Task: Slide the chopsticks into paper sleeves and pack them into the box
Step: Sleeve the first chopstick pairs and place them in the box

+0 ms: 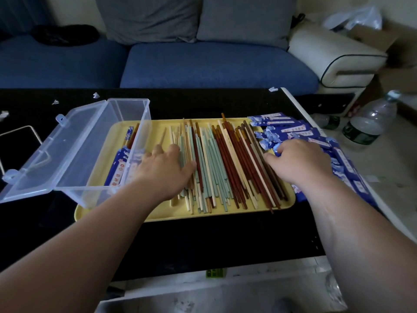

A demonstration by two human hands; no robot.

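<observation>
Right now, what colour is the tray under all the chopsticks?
Plain yellow, no pattern. The tray shows best in the head view, the only one.

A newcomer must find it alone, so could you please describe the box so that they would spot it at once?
Find the yellow tray on the black table. The box stands on the tray's left end, just left of the left hand. Nothing else on the tray is see-through; its lid lies open to the left, some blue-sleeved chopsticks inside.

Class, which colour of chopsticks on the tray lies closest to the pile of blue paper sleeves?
The dark brown chopsticks, rightmost on the yellow tray beside the blue sleeves; red, green and pale ones lie further left.
</observation>
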